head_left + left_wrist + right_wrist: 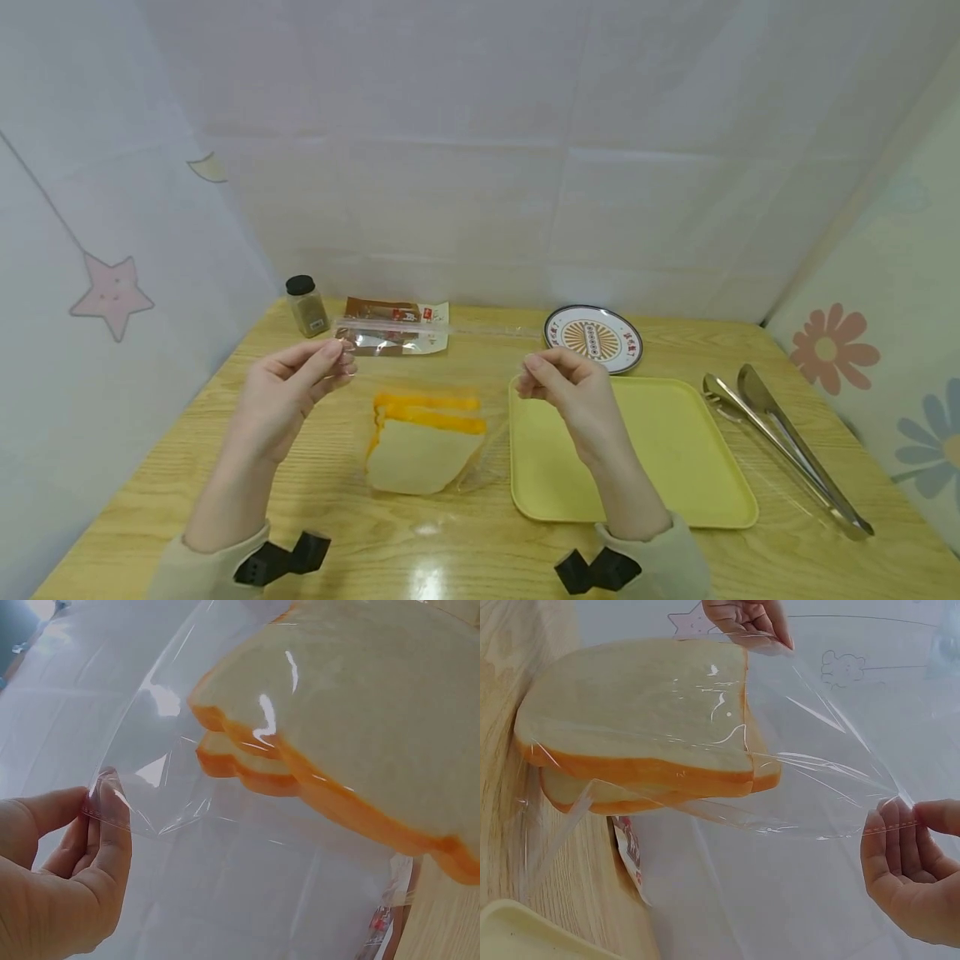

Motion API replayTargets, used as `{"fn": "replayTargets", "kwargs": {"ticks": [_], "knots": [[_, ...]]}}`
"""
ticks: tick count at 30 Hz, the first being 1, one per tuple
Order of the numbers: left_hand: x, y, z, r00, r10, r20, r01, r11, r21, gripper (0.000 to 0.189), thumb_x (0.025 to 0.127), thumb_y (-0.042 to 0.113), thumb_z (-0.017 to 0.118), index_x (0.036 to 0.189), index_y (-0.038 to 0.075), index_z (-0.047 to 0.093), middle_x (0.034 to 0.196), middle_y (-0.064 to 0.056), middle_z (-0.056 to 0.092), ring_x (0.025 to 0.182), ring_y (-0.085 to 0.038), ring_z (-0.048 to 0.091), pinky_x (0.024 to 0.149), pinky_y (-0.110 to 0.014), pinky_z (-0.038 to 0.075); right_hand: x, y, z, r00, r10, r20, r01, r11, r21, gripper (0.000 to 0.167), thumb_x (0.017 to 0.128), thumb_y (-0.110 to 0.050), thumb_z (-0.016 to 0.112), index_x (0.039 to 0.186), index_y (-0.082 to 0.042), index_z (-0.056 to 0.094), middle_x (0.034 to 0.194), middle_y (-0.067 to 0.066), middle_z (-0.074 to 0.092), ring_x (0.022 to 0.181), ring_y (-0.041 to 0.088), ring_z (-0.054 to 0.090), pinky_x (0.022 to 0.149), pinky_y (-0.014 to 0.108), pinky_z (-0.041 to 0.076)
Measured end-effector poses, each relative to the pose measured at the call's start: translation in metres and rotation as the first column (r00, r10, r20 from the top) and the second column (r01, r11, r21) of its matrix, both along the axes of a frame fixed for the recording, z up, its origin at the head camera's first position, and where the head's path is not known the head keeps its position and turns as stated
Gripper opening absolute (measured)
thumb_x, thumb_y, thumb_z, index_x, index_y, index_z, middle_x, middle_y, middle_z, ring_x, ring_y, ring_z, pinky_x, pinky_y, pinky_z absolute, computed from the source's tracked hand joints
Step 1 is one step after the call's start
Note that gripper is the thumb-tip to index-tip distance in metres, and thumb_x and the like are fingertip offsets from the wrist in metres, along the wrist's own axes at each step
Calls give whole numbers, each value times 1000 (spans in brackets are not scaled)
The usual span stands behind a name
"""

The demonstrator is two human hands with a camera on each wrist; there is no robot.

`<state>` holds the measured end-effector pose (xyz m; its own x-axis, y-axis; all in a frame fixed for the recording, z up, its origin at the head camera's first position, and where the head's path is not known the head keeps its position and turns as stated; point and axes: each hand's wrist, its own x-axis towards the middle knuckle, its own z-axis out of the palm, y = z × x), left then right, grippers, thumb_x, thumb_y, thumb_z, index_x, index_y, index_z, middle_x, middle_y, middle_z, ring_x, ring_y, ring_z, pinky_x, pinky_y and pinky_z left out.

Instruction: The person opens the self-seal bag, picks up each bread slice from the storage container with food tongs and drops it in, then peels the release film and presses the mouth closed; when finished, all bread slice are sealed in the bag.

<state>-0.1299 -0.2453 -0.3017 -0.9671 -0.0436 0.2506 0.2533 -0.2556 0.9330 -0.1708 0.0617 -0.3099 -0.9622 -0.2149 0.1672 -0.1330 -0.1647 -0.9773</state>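
Observation:
Both hands hold a clear plastic bag up by its top corners. My left hand pinches one corner between thumb and fingers, as the left wrist view shows closely. At the opposite corner my right hand pinches the plastic the same way. Inside the bag sit slices of bread with orange-brown crusts, stacked against each other low in the bag. The bread hangs close over the wooden table in the right wrist view.
A yellow tray lies to the right, with metal tongs beyond it. At the back stand a black-lidded jar, a brown-and-white food packet and a patterned plate. Fabric walls enclose the wooden table.

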Motion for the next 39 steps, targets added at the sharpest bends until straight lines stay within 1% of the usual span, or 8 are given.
{"fn": "replayTargets", "kwargs": {"ticks": [9,14,19,21,23,27,33,39], "knots": [[1,1,1,1000,2,26,-2,1000,-6,16,92,9,59,101,6,72,89,1,71,82,-9,68,79,-23,58,-2,4,0,1000,3,13,-3,999,33,6,90,-12,63,86,-8,66,74,-3,67,69,13,65,77,30,59],[0,2,1,1000,11,20,-11,1000,-2,18,92,9,58,102,8,73,91,3,72,83,-8,68,80,-22,57,-2,5,1,1000,-14,-4,14,999,48,15,90,-11,64,93,3,65,74,-3,68,69,13,66,78,31,59],[0,3,0,999,28,14,-28,1000,-5,18,92,9,59,104,7,72,92,3,70,82,-8,68,80,-22,57,-5,-1,5,991,-129,-37,132,988,76,22,89,-8,65,103,8,63,81,-2,67,74,11,65,77,26,58],[0,4,-1,999,34,10,-34,999,-12,18,92,10,59,105,6,71,92,2,69,82,-9,67,80,-22,57,-7,-4,8,972,-205,-113,216,972,94,22,88,-5,65,105,7,63,88,2,67,79,9,65,77,22,57],[0,4,-1,999,39,3,-39,999,-16,19,92,10,59,106,5,70,93,2,69,82,-9,67,80,-23,57,-8,-7,14,936,-266,-231,295,950,106,22,87,-2,65,106,6,62,95,8,66,86,9,63,80,20,56],[0,5,-1,999,36,-2,-36,999,-11,19,92,11,59,106,5,70,92,1,70,83,-9,68,81,-24,57,-7,-17,32,820,-285,-497,395,909,131,18,86,0,64,103,6,63,101,16,66,93,15,62,87,24,54],[1,6,0,1000,29,-9,-29,1000,-8,19,92,10,58,107,5,69,94,0,69,84,-10,68,81,-24,57,-3,-47,62,661,-44,-749,398,867,300,12,87,-3,65,98,1,68,98,11,70,94,21,65,88,30,54],[0,6,-1,999,27,-30,-27,1000,-13,18,93,9,57,106,5,69,96,1,68,84,-9,67,81,-24,57,-8,-82,70,542,229,-809,314,837,447,9,87,-1,64,94,1,69,93,10,70,89,19,65,82,23,55]]}}
